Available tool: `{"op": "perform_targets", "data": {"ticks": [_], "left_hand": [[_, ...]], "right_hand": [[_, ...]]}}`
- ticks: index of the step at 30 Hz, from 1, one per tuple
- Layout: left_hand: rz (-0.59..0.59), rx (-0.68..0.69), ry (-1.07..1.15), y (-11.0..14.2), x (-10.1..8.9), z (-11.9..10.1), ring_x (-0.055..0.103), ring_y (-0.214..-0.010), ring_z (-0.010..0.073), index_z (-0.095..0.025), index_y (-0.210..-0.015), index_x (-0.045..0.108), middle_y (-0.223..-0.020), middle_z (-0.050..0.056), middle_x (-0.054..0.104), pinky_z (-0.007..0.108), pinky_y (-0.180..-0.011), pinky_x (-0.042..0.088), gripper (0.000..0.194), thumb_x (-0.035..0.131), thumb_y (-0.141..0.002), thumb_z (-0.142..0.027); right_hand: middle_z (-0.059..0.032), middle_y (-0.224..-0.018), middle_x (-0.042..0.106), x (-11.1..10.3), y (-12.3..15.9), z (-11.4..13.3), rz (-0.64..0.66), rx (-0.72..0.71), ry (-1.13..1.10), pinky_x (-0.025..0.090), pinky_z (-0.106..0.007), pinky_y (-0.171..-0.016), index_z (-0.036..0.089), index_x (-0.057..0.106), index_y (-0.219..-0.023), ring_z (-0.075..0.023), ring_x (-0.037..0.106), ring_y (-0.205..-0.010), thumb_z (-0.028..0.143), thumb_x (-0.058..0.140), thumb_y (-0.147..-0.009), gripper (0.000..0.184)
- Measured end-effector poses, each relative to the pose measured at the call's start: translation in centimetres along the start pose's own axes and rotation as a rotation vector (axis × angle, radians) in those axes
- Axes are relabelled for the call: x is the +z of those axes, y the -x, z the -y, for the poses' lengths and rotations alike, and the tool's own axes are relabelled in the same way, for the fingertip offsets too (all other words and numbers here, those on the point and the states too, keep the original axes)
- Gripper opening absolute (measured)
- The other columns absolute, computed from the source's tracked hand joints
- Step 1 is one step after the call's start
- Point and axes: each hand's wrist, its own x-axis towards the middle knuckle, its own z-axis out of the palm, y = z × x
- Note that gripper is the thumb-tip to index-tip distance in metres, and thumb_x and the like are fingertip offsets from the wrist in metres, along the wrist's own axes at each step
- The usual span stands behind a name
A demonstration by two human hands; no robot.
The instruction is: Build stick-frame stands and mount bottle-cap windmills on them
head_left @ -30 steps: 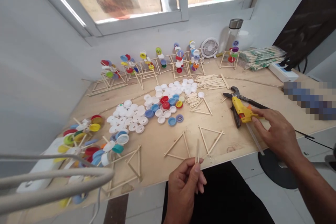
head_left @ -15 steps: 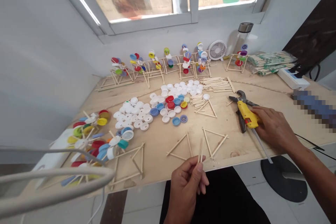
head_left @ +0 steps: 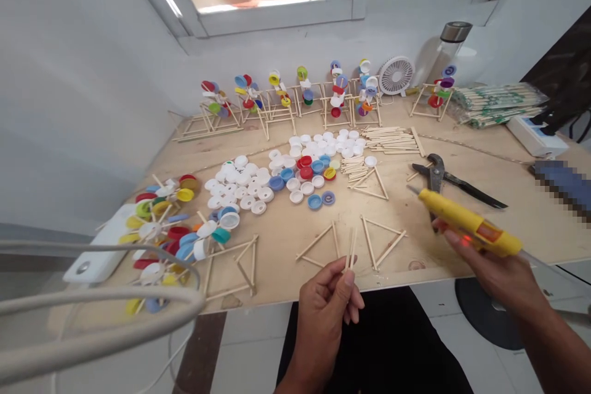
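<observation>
Sticks point(head_left: 353, 249) in the left hand point(head_left: 325, 308), glue gun point(head_left: 466, 221) in the right hand point(head_left: 492, 277)
I see left fingertips pinched on two thin sticks by the desk's point(head_left: 281, 277) front edge, near two stick triangles point(head_left: 369, 243); the right fingers curl round the yellow gun, held up near the pliers point(head_left: 473, 191).

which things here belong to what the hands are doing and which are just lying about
Seem part of the job:
- yellow glue gun, in the right hand
- two thin sticks, in the left hand
- stick triangles, lying nearby

Probably just lying about:
- white fan, by the wall
- bottle, beside the fan
- white power strip, far right
</observation>
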Motion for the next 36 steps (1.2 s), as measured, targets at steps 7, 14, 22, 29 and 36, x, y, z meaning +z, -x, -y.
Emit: {"op": "perform_targets", "data": {"ticks": [7, 14, 22, 29, 36], "left_hand": [[0.001, -0.009, 0.002, 0.2, -0.3, 0.1, 0.044, -0.039, 0.0061, -0.010, -0.104, 0.064, -0.050, -0.003, 0.057, 0.018, -0.041, 0.032, 0.047, 0.072, -0.072, -0.044], [-0.025, -0.012, 0.006, 0.4, -0.4, 0.1, 0.043, -0.039, 0.0061, -0.010, -0.103, 0.065, -0.049, -0.002, 0.057, 0.018, -0.040, 0.032, 0.048, 0.073, -0.070, -0.045], [-0.040, -0.009, 0.010, 0.4, -0.4, 0.0, 0.043, -0.039, 0.0059, -0.010, -0.102, 0.066, -0.049, -0.002, 0.057, 0.018, -0.040, 0.032, 0.048, 0.074, -0.069, -0.045], [-0.028, -0.016, 0.008, 0.5, -0.4, -0.1, 0.044, -0.039, 0.0056, -0.011, -0.101, 0.066, -0.048, -0.003, 0.056, 0.017, -0.040, 0.032, 0.046, 0.073, -0.070, -0.044], [-0.024, -0.011, 0.015, 0.6, -0.6, 0.2, 0.044, -0.040, 0.0057, -0.010, -0.102, 0.065, -0.049, -0.003, 0.056, 0.016, -0.040, 0.033, 0.045, 0.073, -0.071, -0.041]], "right_hand": [[-0.0043, -0.097, 0.069, 1.5, 3.2, 4.3, 0.383, 0.084, -0.144, 0.056, -0.031, -0.068, 0.027, 0.064, -0.105, -0.0249, 0.065, -0.095, 0.035, 0.058, -0.083, 0.024], [-0.0005, -0.080, 0.061, 2.3, 4.0, 4.8, 0.468, 0.059, -0.133, 0.049, -0.028, -0.066, 0.024, 0.059, -0.093, -0.0172, 0.059, -0.073, 0.035, 0.053, -0.087, 0.014], [0.0015, -0.073, 0.053, 2.9, 4.0, 4.8, 0.436, 0.056, -0.117, 0.042, -0.026, -0.060, 0.023, 0.052, -0.081, -0.0137, 0.052, -0.065, 0.036, 0.050, -0.089, 0.015], [0.0018, -0.071, 0.051, 3.0, 4.2, 4.6, 0.426, 0.067, -0.099, 0.041, -0.026, -0.058, 0.023, 0.050, -0.079, -0.0136, 0.051, -0.064, 0.036, 0.051, -0.088, 0.016], [0.0020, -0.069, 0.050, 3.2, 4.3, 4.1, 0.386, 0.037, -0.064, 0.042, -0.024, -0.056, 0.022, 0.049, -0.076, -0.0126, 0.050, -0.062, 0.036, 0.051, -0.088, 0.018]]}}
